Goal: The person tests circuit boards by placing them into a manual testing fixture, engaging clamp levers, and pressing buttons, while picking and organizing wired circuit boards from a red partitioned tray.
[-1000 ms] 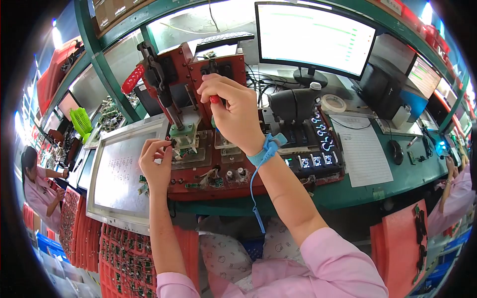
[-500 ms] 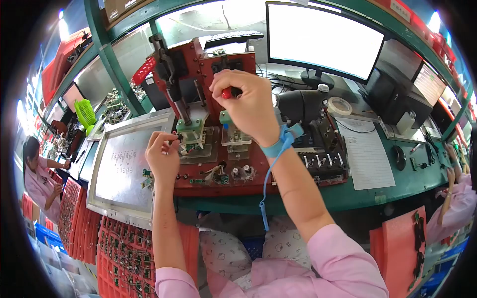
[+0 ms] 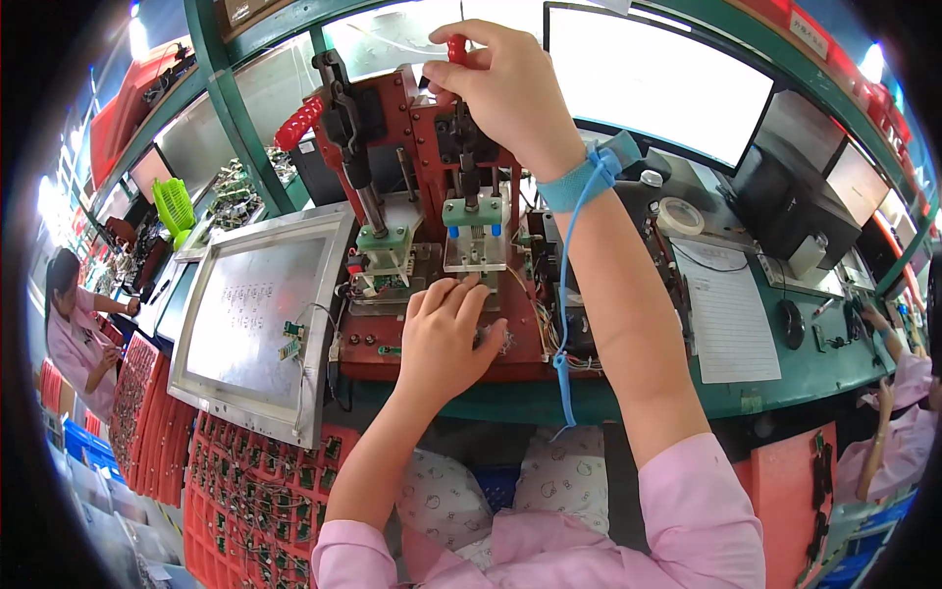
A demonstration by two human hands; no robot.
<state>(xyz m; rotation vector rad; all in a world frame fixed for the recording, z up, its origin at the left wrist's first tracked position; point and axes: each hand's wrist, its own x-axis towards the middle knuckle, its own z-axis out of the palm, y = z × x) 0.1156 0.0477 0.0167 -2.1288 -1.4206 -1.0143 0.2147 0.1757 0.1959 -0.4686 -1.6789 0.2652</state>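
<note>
My right hand [image 3: 510, 93] is closed around the red lever handle [image 3: 456, 49] of the right toggle clamp [image 3: 465, 142], raised high. Under that clamp is a pressing head with a green plate [image 3: 473, 209], blue posts and a clear acrylic plate [image 3: 476, 257]. My left hand [image 3: 446, 329] is at the front of this fixture, with fingers stretched forward below the clear plate and thumb apart. Its fingertips partly cover what lies there. To the left stands a second clamp [image 3: 345, 128] with a red dotted handle [image 3: 298, 124], above a fixture [image 3: 385, 245] containing a small circuit board.
A metal-framed panel [image 3: 339, 285] with small boards on it lies left. Red trays [image 3: 250, 496] of wired boards stand below it. On the right are a monitor [image 3: 657, 83], a tape roll [image 3: 681, 216], a paper sheet [image 3: 731, 319] and a mouse [image 3: 789, 322]. Other people sit at both sides.
My right hand has moved up with the red handle. My left hand has gone from the left fixture to the front of the right one. The view has shifted slightly.
</note>
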